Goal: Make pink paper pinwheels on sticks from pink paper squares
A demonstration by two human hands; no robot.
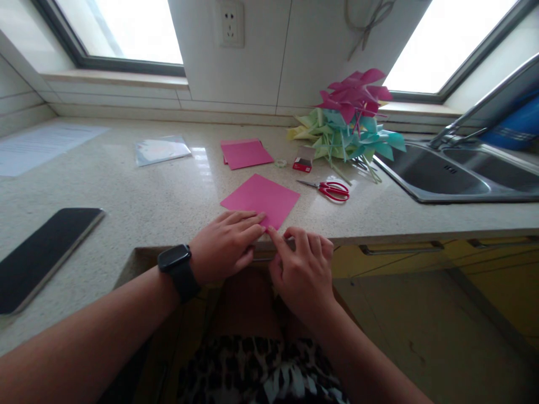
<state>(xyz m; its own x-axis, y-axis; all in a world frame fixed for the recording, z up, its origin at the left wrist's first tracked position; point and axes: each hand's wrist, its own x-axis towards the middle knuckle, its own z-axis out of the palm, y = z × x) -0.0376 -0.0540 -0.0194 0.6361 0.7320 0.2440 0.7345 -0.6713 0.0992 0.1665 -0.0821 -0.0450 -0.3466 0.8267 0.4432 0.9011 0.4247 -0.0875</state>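
Pink sheet (pixel 272 196): one, paper, lying flat on the worktop (pixel 181 202), set cornerwise, its near corner at the front edge and beneath the fingertips.
Left hand (pixel 229 241): palm down, fingers extended and close together, laid over the near-left part of the sheet; nothing gripped.
Right hand (pixel 305 266): index finger pointed at the near corner, the other fingers bent, thumb lower down (whether it pinches the paper cannot be told).
Watch (pixel 174 257): black, square-faced, on the left wrist.
Spare pink sheets (pixel 246 154): small stack, slightly fanned, just beyond the sheet.
Pale ring (pixel 281 164): small, beside the stack's near-right corner.
Small box (pixel 303 166): red-sided, right of the ring.
Scissors (pixel 323 187): red handles, blades pointing left, right of the sheet.
Pinwheels (pixel 362 95): a heap, pink uppermost, blue-green and pale yellow below, by the wall.
Sink (pixel 463 200): steel, two basins, far right.
Clear packet (pixel 162 150): flat, left of the stack, contents indistinct.
Printed papers (pixel 42 148): white, far left, text unreadable.
Phone (pixel 46 255): dark-faced, near left, well apart from the sheet.
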